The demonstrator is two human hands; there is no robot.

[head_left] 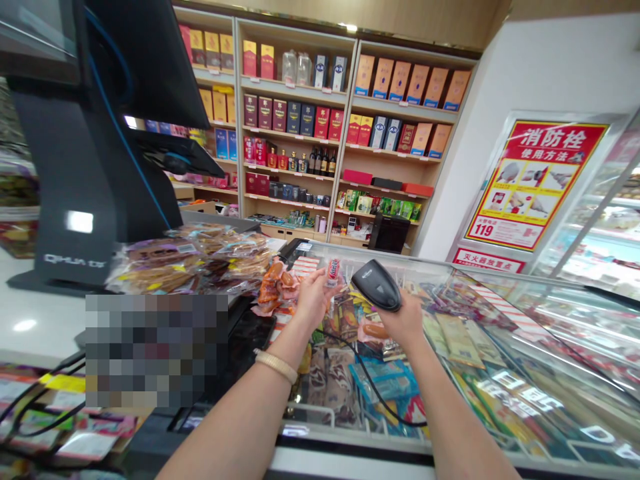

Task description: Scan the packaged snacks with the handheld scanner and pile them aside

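Observation:
My left hand (315, 297) pinches a small red-and-white packet (333, 272) between its fingertips, raised over the glass-topped case. To its right, my right hand (406, 319) is wrapped round a black handheld scanner (376, 285), whose head tilts toward the packet without touching it. A black cable (373, 387) loops below the scanner. Beside my left hand lie wrapped orange-brown sausages (275, 287), and another wrapped sausage (374, 330) rests just below the scanner.
A black register terminal (100, 167) stands at the left on a white counter (30, 327). Many packaged snacks (185, 257) are piled beside it. The display case (450, 407) holds colourful packets. Shelves of boxes (295, 87) and a red poster (537, 183) are behind.

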